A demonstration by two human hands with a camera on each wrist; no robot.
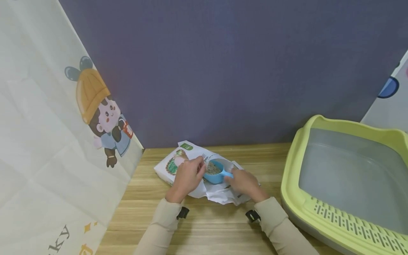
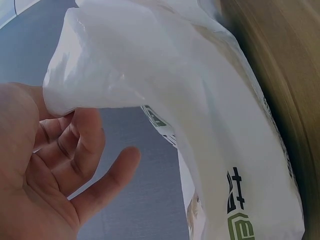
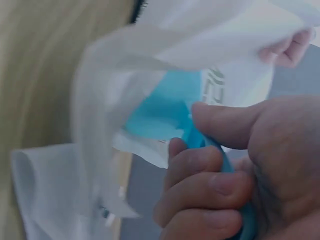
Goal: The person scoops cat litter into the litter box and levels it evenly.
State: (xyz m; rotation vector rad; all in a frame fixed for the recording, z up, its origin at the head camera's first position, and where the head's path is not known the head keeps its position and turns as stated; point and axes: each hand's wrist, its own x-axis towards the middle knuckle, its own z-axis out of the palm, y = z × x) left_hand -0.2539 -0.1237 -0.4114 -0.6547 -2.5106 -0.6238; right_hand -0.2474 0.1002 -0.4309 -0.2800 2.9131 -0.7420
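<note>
White bag (image 1: 220, 194) lies on the worktop (image 1: 210, 230), in from its far edge, mouth spread and crumpled. Blue scoop (image 1: 214, 178) sits in that mouth, white film around its bowl, grey-brown granules (image 1: 212, 169) inside.

Hands are apart, one each side of the scoop. Left hand (image 1: 188, 174), at 9 o'clock from the scoop, pinches the bag's edge, thumb mostly hidden in the left wrist view; probably done to hold the mouth wide and steady the limp film. Right hand (image 1: 244, 183), at about 4 o'clock, has fingers curled round the scoop's handle, thumb on top; bowl looks roughly level, likely so nothing spills. Bag on its side probably gives the scoop a low way in.

Litter tray (image 1: 291, 177), yellow-green rim, grey basin, stands at 3 o'clock from the bag, apart from it, neither hand touching; likely set there to be within easy reach of the right arm. Dark wall (image 1: 223, 71) at 12 o'clock, cartoon figure (image 1: 109, 122) on the pale panel at 10.

Counts: one bag, one scoop, one tray, two hands, two black wrist straps (image 1: 183, 213), one at each cuff. Granules too fine to count.
</note>
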